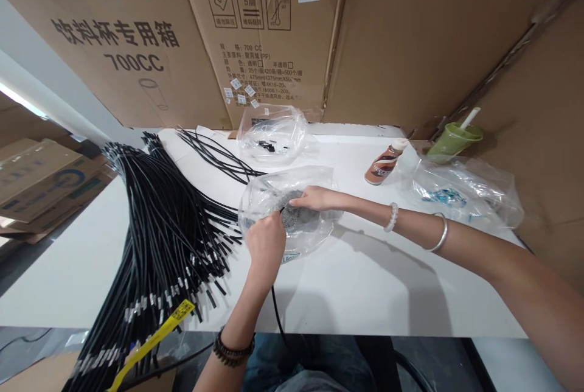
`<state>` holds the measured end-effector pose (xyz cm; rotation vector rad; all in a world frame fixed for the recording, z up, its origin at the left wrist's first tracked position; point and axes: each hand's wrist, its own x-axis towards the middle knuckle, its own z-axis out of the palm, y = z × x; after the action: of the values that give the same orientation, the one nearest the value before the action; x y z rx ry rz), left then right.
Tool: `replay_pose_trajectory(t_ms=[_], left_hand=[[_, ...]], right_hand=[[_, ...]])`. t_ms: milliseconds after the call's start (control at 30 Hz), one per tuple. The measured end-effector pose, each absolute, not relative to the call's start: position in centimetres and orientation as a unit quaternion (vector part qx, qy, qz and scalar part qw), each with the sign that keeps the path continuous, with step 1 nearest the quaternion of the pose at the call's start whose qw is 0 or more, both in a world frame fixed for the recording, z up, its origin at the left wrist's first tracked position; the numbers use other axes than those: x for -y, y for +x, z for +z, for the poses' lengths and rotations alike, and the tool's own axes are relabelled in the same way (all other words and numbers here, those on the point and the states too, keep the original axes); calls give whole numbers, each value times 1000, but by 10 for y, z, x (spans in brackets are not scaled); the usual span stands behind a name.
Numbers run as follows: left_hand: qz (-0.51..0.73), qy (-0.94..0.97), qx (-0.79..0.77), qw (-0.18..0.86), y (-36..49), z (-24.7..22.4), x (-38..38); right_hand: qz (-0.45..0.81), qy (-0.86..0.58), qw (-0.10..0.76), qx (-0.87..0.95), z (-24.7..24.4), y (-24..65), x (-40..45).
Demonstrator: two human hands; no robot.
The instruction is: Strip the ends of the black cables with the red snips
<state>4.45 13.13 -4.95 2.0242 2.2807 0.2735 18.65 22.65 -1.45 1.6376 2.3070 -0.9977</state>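
Observation:
My left hand (pixel 267 243) is closed around a black cable (pixel 276 310), which hangs from below the fist over the table's front edge; its short end sticks out at the top. Just to the right, my right hand (pixel 316 198) pinches at that end with thumb and finger; anything between the fingertips is too small to make out. Both hands are over an open clear plastic bag (pixel 319 231) holding a heap of small grey parts (pixel 294 217). Left of the bag, large bundles of black cables (pixel 159 215) with pale tags spread over the white table (pixel 365 282).
Behind the hands sits a clear bag (pixel 292 130) with small black pieces. A brown bottle (pixel 383 164), a green cup (pixel 454 139) and a plastic bag with blue items (pixel 449 197) are at the right. Cardboard boxes (pixel 387 45) wall the back. A yellow strip (pixel 155 340) crosses the cables.

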Motion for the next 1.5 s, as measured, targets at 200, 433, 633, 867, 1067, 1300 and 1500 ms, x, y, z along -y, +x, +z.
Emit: replay_pose_trajectory(t_ms=[200,433,633,867,1067,1300,1500], left_hand=[[97,659,-745,33,45,-52,-130],[134,638,-756,52,47,-49,-128],[220,621,-740,138,41,-39,-124],[320,548,-720,279,31,-32,-116],[362,477,-684,415,35,-35,-118],[418,409,-630,510,37,-39,-123],[461,378,-586,549,36,-44,-123]], right_hand=[[-319,532,94,-778,-10,183,-222],[-308,527,102,-786,2,177,-228],[-281,532,28,-798,1,191,-218],[-225,532,-68,-814,-10,202,-184],[-197,510,-109,-830,-29,189,-175],[-244,502,-144,-817,-37,185,-180],[-297,489,-158,-805,-39,187,-182]])
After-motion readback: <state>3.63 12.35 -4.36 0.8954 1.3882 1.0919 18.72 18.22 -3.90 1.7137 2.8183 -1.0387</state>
